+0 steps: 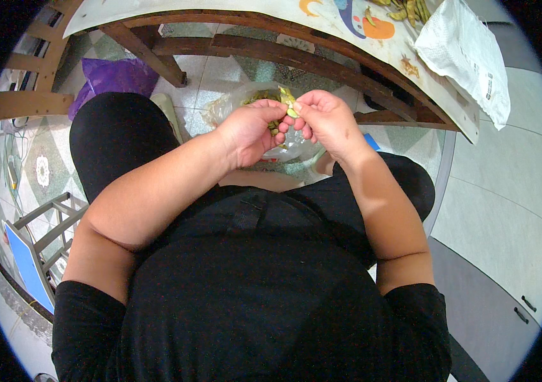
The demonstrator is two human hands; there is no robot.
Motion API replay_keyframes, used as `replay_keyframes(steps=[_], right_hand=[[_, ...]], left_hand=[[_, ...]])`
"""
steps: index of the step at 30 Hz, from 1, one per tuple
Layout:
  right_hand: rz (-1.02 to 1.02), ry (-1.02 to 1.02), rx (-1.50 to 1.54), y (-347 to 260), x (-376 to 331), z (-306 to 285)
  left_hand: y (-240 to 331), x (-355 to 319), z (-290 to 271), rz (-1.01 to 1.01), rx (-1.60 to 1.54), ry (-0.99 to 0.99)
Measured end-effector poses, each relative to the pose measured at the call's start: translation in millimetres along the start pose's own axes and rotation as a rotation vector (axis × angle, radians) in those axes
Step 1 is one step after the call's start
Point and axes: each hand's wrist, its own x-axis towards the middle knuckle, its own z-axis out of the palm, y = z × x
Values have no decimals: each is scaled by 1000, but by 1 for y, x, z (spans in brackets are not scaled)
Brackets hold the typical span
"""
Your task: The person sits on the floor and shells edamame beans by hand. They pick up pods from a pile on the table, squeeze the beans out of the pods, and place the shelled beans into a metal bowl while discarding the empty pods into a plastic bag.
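While both hands pinch it — slim green pod [288, 102].

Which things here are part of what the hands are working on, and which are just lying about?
In use:
left hand
right hand
green bean pod held between both
clear plastic bag of pods on the floor below
pods on the table

Lying about:
white bag
purple bag
blue board

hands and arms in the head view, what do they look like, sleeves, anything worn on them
Both forearms are bare from the lower edge up to the left hand and the right hand. Short black sleeves end above the elbows. No gloves, watch or bracelet show; rings cannot be made out.
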Motion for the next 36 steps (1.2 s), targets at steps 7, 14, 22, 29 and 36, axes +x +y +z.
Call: replay_keyframes(steps=[7,14,22,29,36], right_hand=[[-148,74,-155,19,7,1],[-192,96,-179,14,6,-2],[-143,186,-234,5,6,-6],[-216,224,-286,10,12,-6],[-696,342,-362,-38,-20,-9]], left_hand=[[0,1,4,14,77,9],[7,-5,10,-35,86,16],[15,5,-4,162,55,272],[39,-2,-1,205,-103,180],[34,-6,1,148,-19,116]])
